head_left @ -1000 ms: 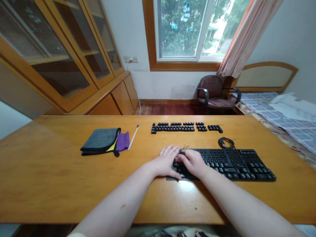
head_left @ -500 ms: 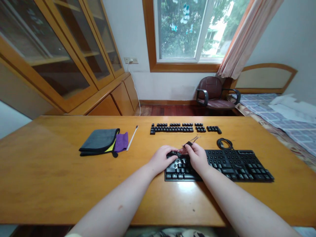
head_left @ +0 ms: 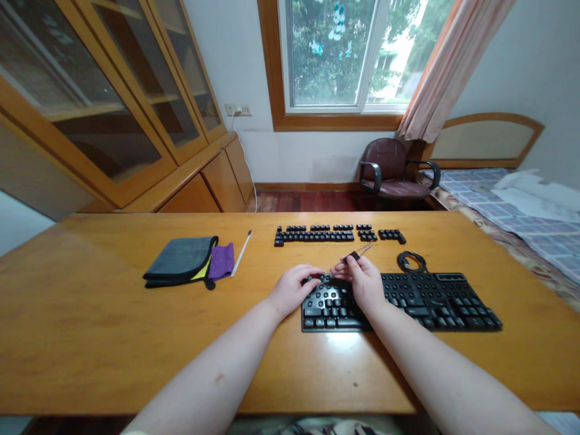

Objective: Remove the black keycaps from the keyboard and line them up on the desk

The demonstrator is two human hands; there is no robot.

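My right hand (head_left: 366,284) is closed round the black grip of a wire keycap puller (head_left: 351,257). Thin wires stick out beyond the fingers, and the hand is over the left half of a black keyboard (head_left: 435,302). At the keyboard's upper left corner, my left hand (head_left: 293,289) has its thumb and fingers curled about the edge. A small dark piece shows by those fingertips, too small to tell apart from the keyboard. Several switches on the left part stand bare, while the front rows there still carry keycaps.
Removed keycaps (head_left: 317,236) lie in rows behind the keyboard. Its coiled cable (head_left: 411,262) rests at the back right. On the left are a folded grey cloth (head_left: 179,260), a purple cloth (head_left: 222,261) and a white brush (head_left: 241,254). A chair (head_left: 392,169) stands beyond the wooden desk (head_left: 136,356).
My right hand has lifted slightly up and right with the puller, away from my left hand. My left hand's fingers have drawn back a little toward the keyboard's left edge.
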